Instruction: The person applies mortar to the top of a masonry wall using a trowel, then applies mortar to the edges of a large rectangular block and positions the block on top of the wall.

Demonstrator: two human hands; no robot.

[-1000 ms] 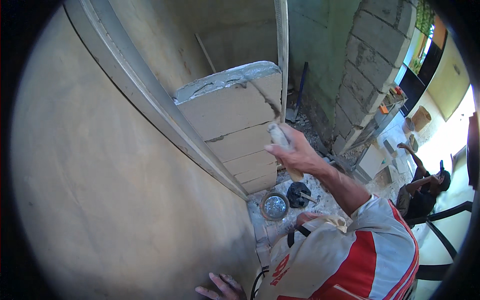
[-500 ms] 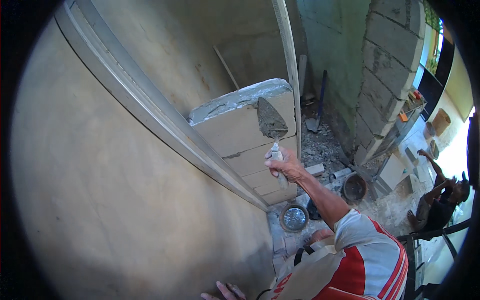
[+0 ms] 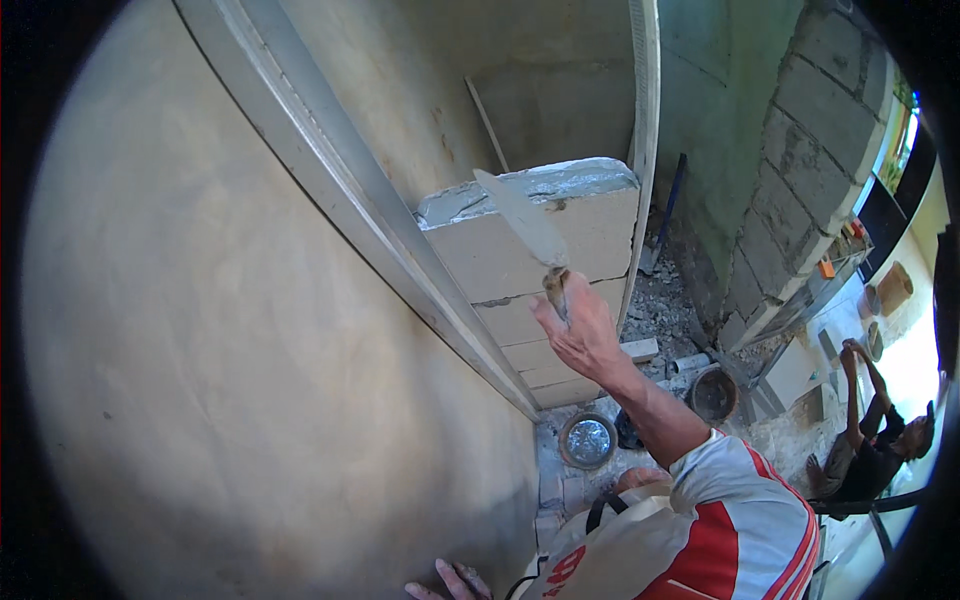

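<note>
Wall (image 3: 280,400) at near left stands beside the left hand (image 3: 452,583), its fingers spread. The right hand (image 3: 585,335) grips a trowel (image 3: 528,224), blade before the stacked blocks (image 3: 598,238); a careless tilt could drag mortar (image 3: 590,179) off their far top.

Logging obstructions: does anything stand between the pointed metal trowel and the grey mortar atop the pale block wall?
Nothing visible does: the metal trowel, gripped in the right hand, overlaps the mortar in this view; whether they touch is unclear.
</note>
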